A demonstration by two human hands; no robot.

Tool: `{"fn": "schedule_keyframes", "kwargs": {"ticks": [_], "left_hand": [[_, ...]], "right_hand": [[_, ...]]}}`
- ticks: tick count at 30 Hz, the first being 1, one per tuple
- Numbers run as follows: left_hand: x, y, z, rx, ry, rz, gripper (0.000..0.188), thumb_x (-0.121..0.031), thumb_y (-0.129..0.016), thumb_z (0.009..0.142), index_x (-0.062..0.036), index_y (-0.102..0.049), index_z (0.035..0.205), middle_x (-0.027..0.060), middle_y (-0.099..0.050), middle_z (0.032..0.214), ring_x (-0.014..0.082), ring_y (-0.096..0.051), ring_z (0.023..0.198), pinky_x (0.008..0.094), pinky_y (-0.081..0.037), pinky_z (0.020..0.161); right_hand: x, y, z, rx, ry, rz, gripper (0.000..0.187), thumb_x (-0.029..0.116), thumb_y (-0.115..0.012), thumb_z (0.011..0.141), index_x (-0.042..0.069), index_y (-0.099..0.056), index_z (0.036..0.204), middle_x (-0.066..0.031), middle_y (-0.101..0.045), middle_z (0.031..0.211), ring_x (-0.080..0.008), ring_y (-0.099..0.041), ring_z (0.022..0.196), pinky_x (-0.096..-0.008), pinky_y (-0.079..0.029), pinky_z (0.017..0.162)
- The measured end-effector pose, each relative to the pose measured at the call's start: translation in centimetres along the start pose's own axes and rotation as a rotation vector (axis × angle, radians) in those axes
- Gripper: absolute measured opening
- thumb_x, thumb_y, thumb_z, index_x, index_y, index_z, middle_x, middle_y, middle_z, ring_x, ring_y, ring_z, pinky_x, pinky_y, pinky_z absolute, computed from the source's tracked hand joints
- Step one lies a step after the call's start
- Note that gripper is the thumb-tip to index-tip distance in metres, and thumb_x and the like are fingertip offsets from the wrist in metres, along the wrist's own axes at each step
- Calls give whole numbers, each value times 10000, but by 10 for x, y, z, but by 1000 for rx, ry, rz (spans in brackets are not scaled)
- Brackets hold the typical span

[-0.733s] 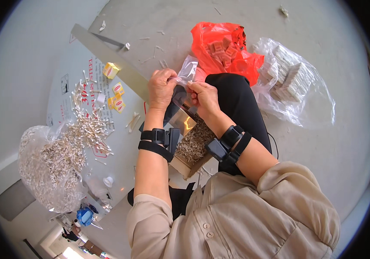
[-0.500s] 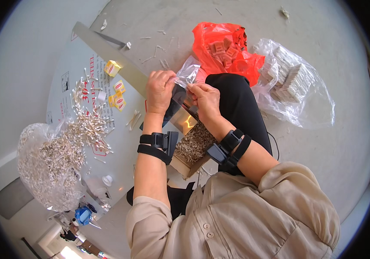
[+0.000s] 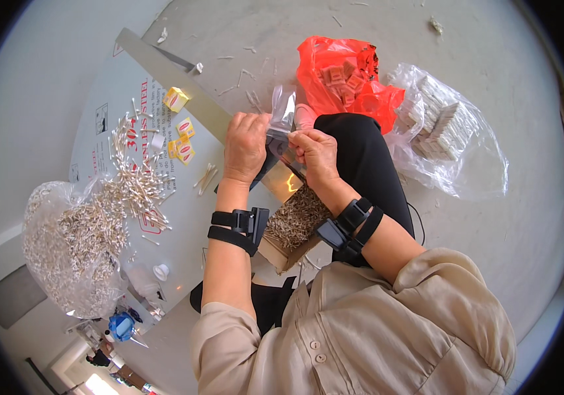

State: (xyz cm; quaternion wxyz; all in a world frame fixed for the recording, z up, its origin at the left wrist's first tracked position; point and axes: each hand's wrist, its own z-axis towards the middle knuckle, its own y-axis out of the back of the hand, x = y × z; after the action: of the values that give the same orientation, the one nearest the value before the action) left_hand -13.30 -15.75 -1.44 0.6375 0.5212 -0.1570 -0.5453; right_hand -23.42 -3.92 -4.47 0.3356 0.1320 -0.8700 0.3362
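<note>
Between my hands hangs a small clear plastic bag (image 3: 283, 108), stretched upright above my lap. My left hand (image 3: 246, 146) is closed on its left edge. The fingertips of my right hand (image 3: 315, 151) pinch its lower right edge. Below my wrists is an open cardboard box (image 3: 274, 255) with many small brownish pieces (image 3: 295, 220) in it; their exact kind is hard to make out. On the metal-topped table (image 3: 186, 263) at my left lies a loose heap of cotton swabs (image 3: 137, 178), spilling from a big clear bag (image 3: 75, 250).
Several small yellow boxes (image 3: 177, 99) sit near the table's edge (image 3: 193, 89). On the floor to the right are a red plastic bag (image 3: 315, 59) with reddish packets and a clear bag (image 3: 486, 164) of white bundles. Stray swabs (image 3: 246, 74) litter the floor. My knee (image 3: 354, 138) rises between.
The small clear bag has gone from crumpled to stretched straight and upright. My hands have shifted only slightly, with the right hand a little lower.
</note>
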Motion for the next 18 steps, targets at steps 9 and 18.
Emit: {"fn": "schedule_keyframes", "kwargs": {"ticks": [9,18], "left_hand": [[1,10,-3,114,8,15,290,-40,-567,868,-92,-649,1141,76,-578,823,273,-542,821,387,-485,765],[9,7,-10,124,86,-153,324,-11,-567,816,-34,-656,1126,118,-644,925,291,-582,889,367,-500,819]], "right_hand": [[6,-7,0,12,132,-74,76,46,-719,850,-27,-712,831,10,-588,676,-42,-500,552,-190,-412,500],[2,-7,-3,-9,204,-145,68,43,-725,835,-24,-717,828,27,-571,636,-37,-461,544,-204,-347,488]]}}
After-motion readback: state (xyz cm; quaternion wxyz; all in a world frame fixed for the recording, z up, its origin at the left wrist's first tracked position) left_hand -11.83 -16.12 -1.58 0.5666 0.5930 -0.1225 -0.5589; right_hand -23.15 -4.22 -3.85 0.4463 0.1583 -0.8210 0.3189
